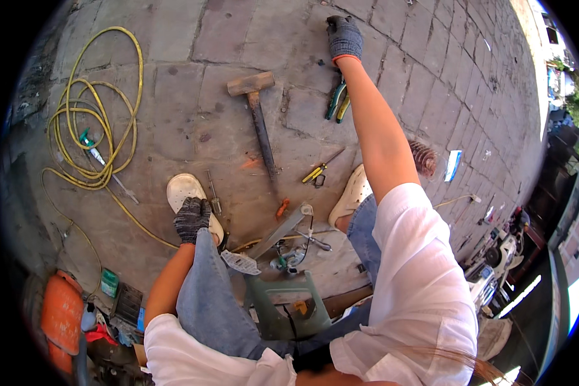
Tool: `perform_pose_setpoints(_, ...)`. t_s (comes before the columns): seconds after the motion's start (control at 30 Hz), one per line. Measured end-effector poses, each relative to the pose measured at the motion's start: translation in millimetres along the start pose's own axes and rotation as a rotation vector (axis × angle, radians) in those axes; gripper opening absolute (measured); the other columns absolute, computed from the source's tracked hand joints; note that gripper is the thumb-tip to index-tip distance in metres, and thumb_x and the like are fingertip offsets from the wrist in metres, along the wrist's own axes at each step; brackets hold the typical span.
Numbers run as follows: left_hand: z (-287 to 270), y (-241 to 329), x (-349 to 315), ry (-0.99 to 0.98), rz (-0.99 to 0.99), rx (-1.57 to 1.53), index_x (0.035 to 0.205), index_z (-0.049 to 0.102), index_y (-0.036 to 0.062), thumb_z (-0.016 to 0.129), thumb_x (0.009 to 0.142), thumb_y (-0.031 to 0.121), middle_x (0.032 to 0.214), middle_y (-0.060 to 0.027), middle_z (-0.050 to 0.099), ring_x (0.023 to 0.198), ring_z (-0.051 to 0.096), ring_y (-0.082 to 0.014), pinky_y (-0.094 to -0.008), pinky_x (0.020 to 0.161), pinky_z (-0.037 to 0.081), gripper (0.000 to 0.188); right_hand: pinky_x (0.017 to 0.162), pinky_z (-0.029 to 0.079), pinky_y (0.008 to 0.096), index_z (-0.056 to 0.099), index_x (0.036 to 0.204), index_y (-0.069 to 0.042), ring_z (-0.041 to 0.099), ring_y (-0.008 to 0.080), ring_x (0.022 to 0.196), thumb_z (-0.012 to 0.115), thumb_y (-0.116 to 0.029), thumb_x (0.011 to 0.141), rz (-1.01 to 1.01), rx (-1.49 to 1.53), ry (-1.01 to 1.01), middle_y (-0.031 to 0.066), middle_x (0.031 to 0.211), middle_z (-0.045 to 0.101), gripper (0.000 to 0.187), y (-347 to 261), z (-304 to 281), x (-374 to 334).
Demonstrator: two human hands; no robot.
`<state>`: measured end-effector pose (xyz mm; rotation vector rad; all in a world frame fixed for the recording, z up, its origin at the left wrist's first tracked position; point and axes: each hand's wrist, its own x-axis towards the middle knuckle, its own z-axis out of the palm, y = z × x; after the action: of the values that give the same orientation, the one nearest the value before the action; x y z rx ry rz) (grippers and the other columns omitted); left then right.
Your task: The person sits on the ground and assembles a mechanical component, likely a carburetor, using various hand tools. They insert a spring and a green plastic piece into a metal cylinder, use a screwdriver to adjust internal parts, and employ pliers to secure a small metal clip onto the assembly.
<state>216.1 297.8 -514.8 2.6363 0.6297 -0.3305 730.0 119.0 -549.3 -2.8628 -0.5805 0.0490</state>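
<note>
My right hand (pixel 345 40), in a grey knit glove with an orange cuff, reaches far out over the paving, its fingers curled in. What they hold, if anything, is hidden. Just below its wrist lie pliers handles (pixel 334 103) in green and yellow, partly covered by my forearm. My left hand (pixel 192 220), in a dark grey glove, rests at my left knee above a white clog (pixel 184 190), fingers laid forward. Between my arms lies a sledgehammer (pixel 261 128) with a rusty head. Nearer me is a yellow-handled screwdriver (pixel 315 172).
A yellow hose (pixel 135 119) lies coiled at left. Metal tool parts (pixel 293 256) lie between my feet, before a green stool (pixel 283 297). An orange object (pixel 63 305) stands at lower left. A brown ridged object (pixel 424 159) and a white-blue packet (pixel 453 166) lie right.
</note>
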Motion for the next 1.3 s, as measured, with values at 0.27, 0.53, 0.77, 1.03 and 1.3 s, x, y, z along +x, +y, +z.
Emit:
perform_pose_setpoints(0.27,-32,1,10,-0.334,0.062,0.065,0.084,0.058,0.0048,0.055,0.081,0.029,0.082,-0.0190,0.059,0.077,0.057,-0.0357,-0.0450,0.069,0.046,0.025,0.079,0.050,0.0268,0.054,0.112,-0.002,0.059,0.0166,0.091,0.059,-0.001,0.082,0.448,2.074,-0.026,0.0080,0.102,0.060,0.030,-96,-142,-172)
perform_pose_setpoints(0.53,-286,202,-19,-0.299,0.350,-0.560,0.116,0.053,0.0032,0.063,0.075,0.003,0.101,-0.0097,0.059,0.090,0.058,-0.0182,-0.0303,0.079,0.047,0.042,0.075,0.050,0.0274,0.056,0.106,0.001,0.060,0.0154,0.085,0.063,0.002,0.077,0.442,1.816,0.126,0.0101,0.096,0.062,0.030,-170,-340,-334)
perform_pose_setpoints(0.77,-361,275,-191,-0.025,0.527,-0.909,0.113,0.055,0.0000,0.065,0.073,-0.002,0.108,-0.0117,0.060,0.097,0.058,-0.0174,-0.0291,0.086,0.046,0.042,0.076,0.049,0.0257,0.062,0.099,0.000,0.061,0.0114,0.082,0.069,-0.006,0.074,0.295,1.479,0.069,0.0069,0.090,0.065,0.026,-199,-477,-469)
perform_pose_setpoints(1.03,-360,303,-333,0.337,0.655,-0.852,0.109,0.060,0.0026,0.067,0.071,0.001,0.097,-0.0115,0.063,0.084,0.062,-0.0198,-0.0295,0.075,0.049,0.038,0.067,0.051,0.0257,0.067,0.093,-0.003,0.064,0.0136,0.073,0.068,-0.011,0.075,0.135,1.243,0.175,0.0083,0.084,0.067,0.020,-188,-556,-590)
perform_pose_setpoints(1.3,-346,323,-416,-0.080,0.372,-1.568,0.113,0.053,-0.0050,0.067,0.073,-0.005,0.104,-0.0128,0.060,0.091,0.060,-0.0169,-0.0273,0.079,0.051,0.043,0.069,0.049,0.0303,0.068,0.095,-0.008,0.063,0.0221,0.079,0.071,-0.011,0.069,-0.236,0.828,0.467,0.0092,0.085,0.065,0.026,-168,-569,-655)
